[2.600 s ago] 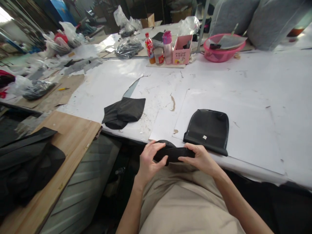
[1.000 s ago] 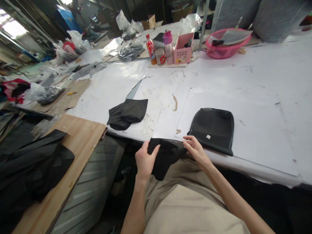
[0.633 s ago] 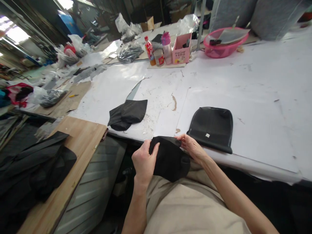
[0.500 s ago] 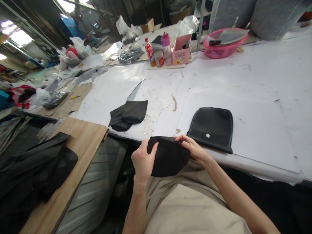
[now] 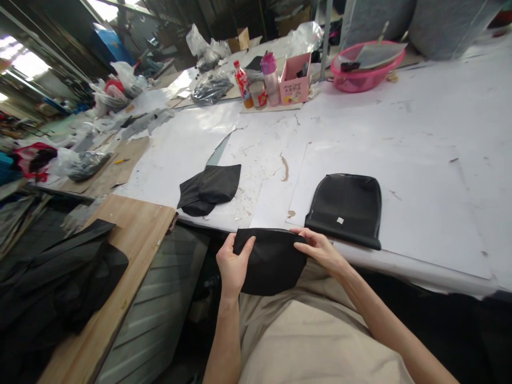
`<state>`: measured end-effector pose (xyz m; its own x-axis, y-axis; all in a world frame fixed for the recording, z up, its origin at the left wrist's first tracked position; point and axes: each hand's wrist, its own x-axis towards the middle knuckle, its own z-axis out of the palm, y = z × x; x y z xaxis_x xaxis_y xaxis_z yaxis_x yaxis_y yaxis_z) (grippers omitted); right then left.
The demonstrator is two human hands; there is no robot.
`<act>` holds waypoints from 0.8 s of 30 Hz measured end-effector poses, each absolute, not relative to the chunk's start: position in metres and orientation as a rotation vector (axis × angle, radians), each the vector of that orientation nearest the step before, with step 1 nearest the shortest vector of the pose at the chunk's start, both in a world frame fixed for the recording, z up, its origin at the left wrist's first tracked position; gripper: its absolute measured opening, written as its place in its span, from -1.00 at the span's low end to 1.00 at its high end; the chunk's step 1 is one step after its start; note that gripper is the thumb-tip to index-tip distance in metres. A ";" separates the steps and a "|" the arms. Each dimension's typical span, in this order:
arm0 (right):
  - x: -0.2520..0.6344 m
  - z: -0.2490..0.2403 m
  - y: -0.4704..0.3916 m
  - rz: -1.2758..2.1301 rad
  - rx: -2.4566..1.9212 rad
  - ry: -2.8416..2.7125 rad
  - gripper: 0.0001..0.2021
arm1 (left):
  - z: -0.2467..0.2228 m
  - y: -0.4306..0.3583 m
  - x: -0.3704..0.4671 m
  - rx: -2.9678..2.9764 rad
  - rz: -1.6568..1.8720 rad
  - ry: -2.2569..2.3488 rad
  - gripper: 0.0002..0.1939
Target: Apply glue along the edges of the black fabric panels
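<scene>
A piece of black fabric (image 5: 274, 264) hangs between my two hands, just off the front edge of the white table (image 5: 432, 213). My left hand (image 5: 234, 264) grips its upper left corner, thumb on the near face. At the upper right corner, my right hand (image 5: 318, 248) pinches the fabric between thumb and fingers. Beyond my left hand, overlapping black pieces (image 5: 212, 188) lie on the table. A black rounded piece (image 5: 347, 205) with a small white label and a rolled lower edge lies beyond my right hand.
Black cloth (image 5: 60, 288) is heaped on a wooden board (image 5: 136, 213) at the left. Toward the back stand a red-labelled bottle (image 5: 243, 85), a purple-capped bottle (image 5: 271, 80), a pink box (image 5: 295, 85) and a pink basin (image 5: 360, 77). Plastic bags lie at the back left.
The top edge of the held fabric is now straighter and flatter, and the piece sits slightly lower. My right thumb now lies on its near face.
</scene>
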<state>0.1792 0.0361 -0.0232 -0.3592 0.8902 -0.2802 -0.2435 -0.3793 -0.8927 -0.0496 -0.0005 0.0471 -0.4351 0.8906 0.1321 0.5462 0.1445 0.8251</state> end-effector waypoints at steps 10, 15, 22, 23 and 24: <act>0.174 -0.014 0.033 1.665 -1.121 -0.764 -0.65 | 0.006 -0.009 -0.052 0.708 1.478 1.580 -0.64; 0.174 -0.010 0.032 1.575 -1.151 -0.793 -0.65 | 0.003 -0.010 -0.051 0.597 1.489 1.523 -0.58; 0.174 -0.007 0.032 1.526 -1.169 -0.817 -0.65 | -0.001 -0.009 -0.048 0.578 1.547 1.606 -0.57; 0.175 -0.007 0.032 1.525 -1.170 -0.825 -0.65 | -0.002 -0.009 -0.048 0.572 1.551 1.618 -0.56; 0.175 -0.007 0.033 1.523 -1.168 -0.832 -0.65 | -0.002 -0.009 -0.047 0.566 1.555 1.625 -0.56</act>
<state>0.1749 0.0327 -0.0066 -0.0310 0.9641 -0.2639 -0.2988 -0.2609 -0.9180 -0.0472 -0.0092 -0.0020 -0.5806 0.7785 -0.2386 -0.2040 0.1446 0.9682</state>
